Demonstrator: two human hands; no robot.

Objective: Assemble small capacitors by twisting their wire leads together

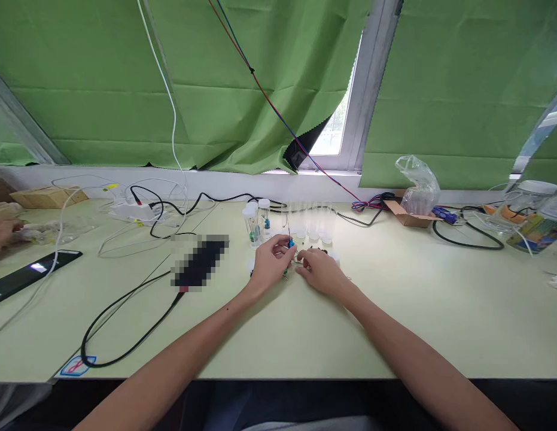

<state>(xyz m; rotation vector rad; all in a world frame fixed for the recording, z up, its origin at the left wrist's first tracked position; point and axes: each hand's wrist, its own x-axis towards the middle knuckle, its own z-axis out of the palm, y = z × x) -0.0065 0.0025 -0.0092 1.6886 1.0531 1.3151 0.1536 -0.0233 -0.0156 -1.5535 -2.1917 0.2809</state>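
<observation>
My left hand (273,258) pinches a small blue piece (291,243) from which a thin dark rod or wire stands upright. Close beside it, my right hand (322,269) has its fingers curled together above the tabletop; whatever they hold is too small to make out. A small green piece (286,272) shows under the left fingers. Just behind the hands are white-capped clear tubes (251,228) with small green and blue pieces inside. Several clear tubes (325,224) stand to their right. Tiny dark bits (322,251) lie behind my right hand, partly hidden by it.
A pixelated dark device (200,263) on a black cable lies to the left, near a black phone-like slab (36,272). Another person's hand (4,233) is at the far left. A power strip (134,209), small cardboard box (410,215) and clear jars (538,209) line the back.
</observation>
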